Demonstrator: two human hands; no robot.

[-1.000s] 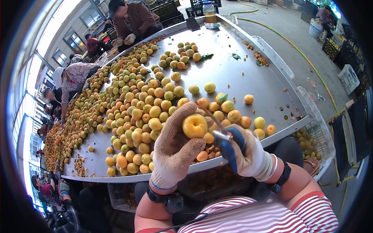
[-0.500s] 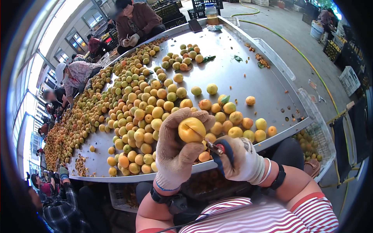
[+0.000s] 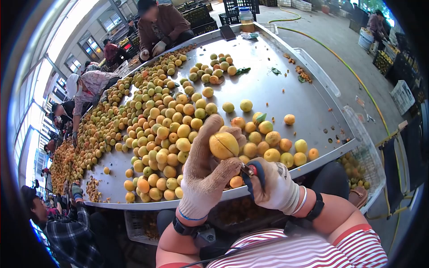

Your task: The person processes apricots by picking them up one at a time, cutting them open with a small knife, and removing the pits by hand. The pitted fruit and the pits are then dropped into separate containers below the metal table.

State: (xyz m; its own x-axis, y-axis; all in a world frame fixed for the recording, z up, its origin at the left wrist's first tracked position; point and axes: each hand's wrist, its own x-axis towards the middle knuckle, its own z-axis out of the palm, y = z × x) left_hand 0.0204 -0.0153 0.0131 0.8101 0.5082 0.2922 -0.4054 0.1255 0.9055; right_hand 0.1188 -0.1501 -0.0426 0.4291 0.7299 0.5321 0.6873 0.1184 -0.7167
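Observation:
My left hand [image 3: 208, 167], in a knitted work glove, is closed around a yellow apricot [image 3: 223, 144] above the near edge of the metal table. A dark cut line runs across the apricot's face. My right hand [image 3: 272, 185], also gloved, grips a small knife [image 3: 246, 169] with metal and red showing at its handle. The knife's metal end sits right beside the left thumb and the lower side of the fruit; its blade is mostly hidden. Behind both hands lie loose apricots [image 3: 272, 155].
Apricots [image 3: 163, 134] are heaped along the left of the metal table [image 3: 263, 82]. A phone [image 3: 227, 32] and a jar [image 3: 246, 20] stand at its far end. Co-workers [image 3: 163, 24] sit around the left side. A crate of fruit [image 3: 373, 172] stands at right.
The apricot has shifted slightly right in my left hand, and its cut line now looks longer. The knife has drawn back a little to the fruit's lower edge. The far co-worker's hands have moved apart.

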